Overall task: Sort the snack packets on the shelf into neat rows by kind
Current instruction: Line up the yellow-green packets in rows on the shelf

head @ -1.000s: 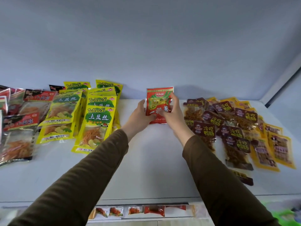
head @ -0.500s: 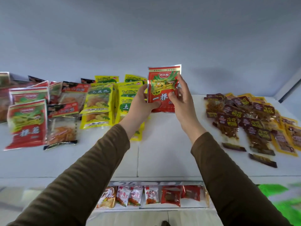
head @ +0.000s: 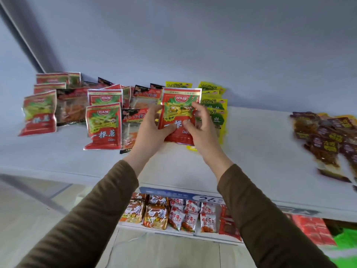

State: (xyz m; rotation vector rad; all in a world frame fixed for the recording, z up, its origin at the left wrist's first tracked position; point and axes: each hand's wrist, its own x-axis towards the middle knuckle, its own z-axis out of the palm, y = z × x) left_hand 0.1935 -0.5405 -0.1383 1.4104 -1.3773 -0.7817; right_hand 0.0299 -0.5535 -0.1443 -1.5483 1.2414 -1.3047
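Red packet (head: pixel 180 105) pinched upright by left hand (head: pixel 152 128) and right hand (head: pixel 202 130).

The yellow packets (head: pixel 211 102) say "TuDouSi"; the blue price tag (head: pixel 181 195) on the shelf edge says "26".

Brown packets (head: pixel 326 140) blurred, cut off at right edge; yellow packets (head: pixel 214 105) half hidden.

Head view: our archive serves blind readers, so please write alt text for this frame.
Two hands, the left hand and right hand, hold a red snack packet upright above a white shelf. Matching red packets lie to the left, yellow packets behind, dark brown packets to the right.
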